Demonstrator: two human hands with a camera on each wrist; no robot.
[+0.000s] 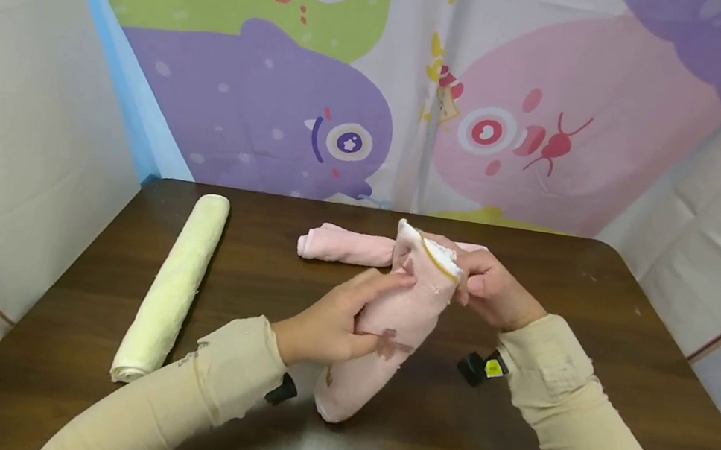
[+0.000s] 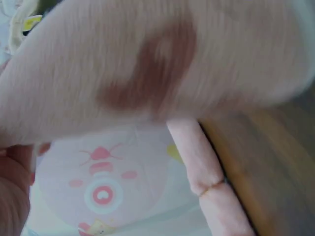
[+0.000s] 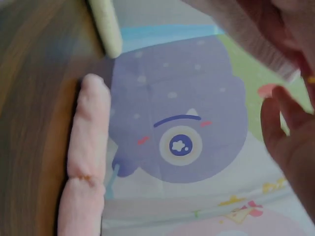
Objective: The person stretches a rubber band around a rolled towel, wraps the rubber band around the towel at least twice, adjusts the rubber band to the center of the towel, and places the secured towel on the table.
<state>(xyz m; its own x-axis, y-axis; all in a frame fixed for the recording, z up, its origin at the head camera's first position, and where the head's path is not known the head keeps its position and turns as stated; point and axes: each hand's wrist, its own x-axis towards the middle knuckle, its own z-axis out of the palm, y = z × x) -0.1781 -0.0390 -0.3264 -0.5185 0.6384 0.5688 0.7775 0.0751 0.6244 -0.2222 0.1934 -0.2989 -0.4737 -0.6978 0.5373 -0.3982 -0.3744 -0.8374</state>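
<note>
In the head view my left hand [image 1: 328, 322] grips a rolled pink towel [image 1: 388, 333] with brown marks, which it holds up at a tilt above the table. Around the towel's upper end runs a thin yellow band [image 1: 432, 258]. My right hand [image 1: 494, 290] is at that end, thumb and fingers curled at the band's edge; some fingers are hidden behind the towel. The left wrist view shows the towel [image 2: 147, 64] close up and blurred. In the right wrist view the right hand [image 3: 295, 132] is partly cut off by the frame.
A second pink towel roll [image 1: 347, 244] lies near the table's back edge, a band [image 3: 84, 177] round its middle. At the left lies a pale yellow towel roll [image 1: 174, 285]. Behind the dark wooden table [image 1: 260, 273] hangs a printed cloth [image 1: 267, 108].
</note>
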